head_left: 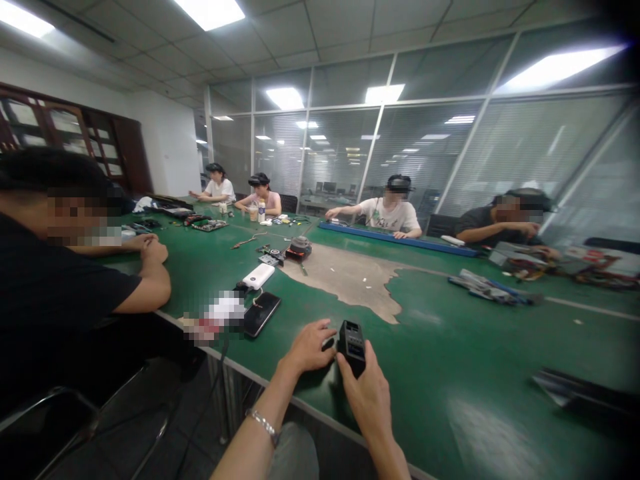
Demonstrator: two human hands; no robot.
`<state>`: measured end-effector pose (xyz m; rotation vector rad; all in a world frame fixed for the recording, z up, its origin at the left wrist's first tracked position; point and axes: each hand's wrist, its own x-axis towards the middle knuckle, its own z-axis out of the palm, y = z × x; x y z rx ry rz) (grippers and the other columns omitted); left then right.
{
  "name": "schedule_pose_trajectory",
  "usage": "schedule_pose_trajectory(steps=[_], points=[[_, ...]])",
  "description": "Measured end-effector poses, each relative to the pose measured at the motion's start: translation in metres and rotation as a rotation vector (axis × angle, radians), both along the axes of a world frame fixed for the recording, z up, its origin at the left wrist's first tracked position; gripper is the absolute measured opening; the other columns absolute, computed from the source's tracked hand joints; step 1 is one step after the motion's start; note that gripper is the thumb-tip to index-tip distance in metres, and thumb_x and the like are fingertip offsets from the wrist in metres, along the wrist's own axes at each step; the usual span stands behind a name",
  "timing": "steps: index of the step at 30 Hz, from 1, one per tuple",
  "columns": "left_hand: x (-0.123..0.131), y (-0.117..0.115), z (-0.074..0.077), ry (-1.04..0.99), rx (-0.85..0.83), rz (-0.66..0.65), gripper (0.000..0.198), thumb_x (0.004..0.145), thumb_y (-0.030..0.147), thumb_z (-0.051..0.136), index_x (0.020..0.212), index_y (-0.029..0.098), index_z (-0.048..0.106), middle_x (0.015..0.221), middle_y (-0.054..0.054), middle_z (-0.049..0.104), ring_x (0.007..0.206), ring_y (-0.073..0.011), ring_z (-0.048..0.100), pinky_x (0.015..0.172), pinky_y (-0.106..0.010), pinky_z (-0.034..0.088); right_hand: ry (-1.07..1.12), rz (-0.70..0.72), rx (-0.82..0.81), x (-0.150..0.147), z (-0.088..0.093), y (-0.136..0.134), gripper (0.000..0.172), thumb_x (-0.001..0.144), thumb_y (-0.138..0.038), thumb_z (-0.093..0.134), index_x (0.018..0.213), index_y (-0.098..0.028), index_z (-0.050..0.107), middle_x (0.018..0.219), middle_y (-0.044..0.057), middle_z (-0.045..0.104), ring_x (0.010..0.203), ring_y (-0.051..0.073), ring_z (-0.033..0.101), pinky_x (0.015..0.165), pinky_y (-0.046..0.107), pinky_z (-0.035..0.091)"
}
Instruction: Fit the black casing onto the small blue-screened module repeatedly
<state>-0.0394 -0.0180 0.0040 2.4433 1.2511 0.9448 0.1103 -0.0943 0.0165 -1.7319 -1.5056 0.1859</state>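
A small black box-shaped device (pixel 353 341) stands close to the near edge of the green table, with slots or openings on its upper face; its exact kind I cannot make out. My right hand (pixel 369 393) grips it from the near and right side, thumb on one side and fingers on the other. Just left of the device is my left hand (pixel 311 347), fingers spread and a bracelet on the wrist. Its fingertips come near the device's left side without gripping it. Farther left lie a black phone (pixel 263 315) and a white power bank (pixel 259 276).
The green table (pixel 425 347) has a bare brownish patch (pixel 345 273). Pliers-like tools (pixel 493 288) lie at the right, and a dark object (pixel 585 393) nearer. A long blue bar (pixel 397 239) lies across the far side. Several people sit around, one close at left (pixel 60 280).
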Motion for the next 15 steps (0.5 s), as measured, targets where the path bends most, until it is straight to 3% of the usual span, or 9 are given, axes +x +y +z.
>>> schedule_pose_trajectory(steps=[4, 7, 10, 15], points=[[-0.001, 0.000, -0.001, -0.013, -0.047, -0.006, 0.048, 0.082, 0.039, 0.060, 0.128, 0.022, 0.058, 0.144, -0.007, 0.046, 0.131, -0.0267, 0.044, 0.112, -0.041, 0.035, 0.085, -0.053, 0.062, 0.004, 0.023, -0.004, 0.082, 0.081, -0.062, 0.049, 0.143, -0.010, 0.035, 0.134, 0.019, 0.052, 0.123, 0.032, 0.051, 0.100, 0.043, 0.040], [-0.001, -0.001, 0.000, -0.010, -0.044, -0.008, 0.048, 0.083, 0.040, 0.059, 0.128, 0.024, 0.058, 0.144, -0.006, 0.045, 0.131, -0.0264, 0.043, 0.112, -0.041, 0.034, 0.097, -0.112, 0.109, 0.018, 0.030, -0.005, 0.082, 0.080, -0.064, 0.049, 0.144, -0.014, 0.034, 0.137, 0.017, 0.050, 0.125, 0.032, 0.049, 0.102, 0.043, 0.039], [0.000, -0.002, 0.000, -0.004, -0.030, 0.009, 0.048, 0.082, 0.039, 0.060, 0.128, 0.023, 0.058, 0.143, -0.006, 0.046, 0.131, -0.0262, 0.044, 0.112, -0.041, 0.034, 0.030, -0.136, 0.097, 0.040, 0.021, -0.005, 0.084, 0.079, -0.064, 0.048, 0.143, -0.011, 0.034, 0.136, 0.019, 0.051, 0.122, 0.034, 0.051, 0.101, 0.044, 0.039], [0.001, -0.001, 0.001, 0.009, 0.006, -0.004, 0.047, 0.083, 0.037, 0.060, 0.128, 0.022, 0.058, 0.142, -0.008, 0.047, 0.129, -0.0258, 0.046, 0.110, -0.040, 0.036, -0.070, -0.140, 0.018, 0.070, -0.010, -0.003, 0.081, 0.080, -0.061, 0.046, 0.139, -0.005, 0.039, 0.129, 0.022, 0.055, 0.117, 0.034, 0.054, 0.099, 0.043, 0.041]])
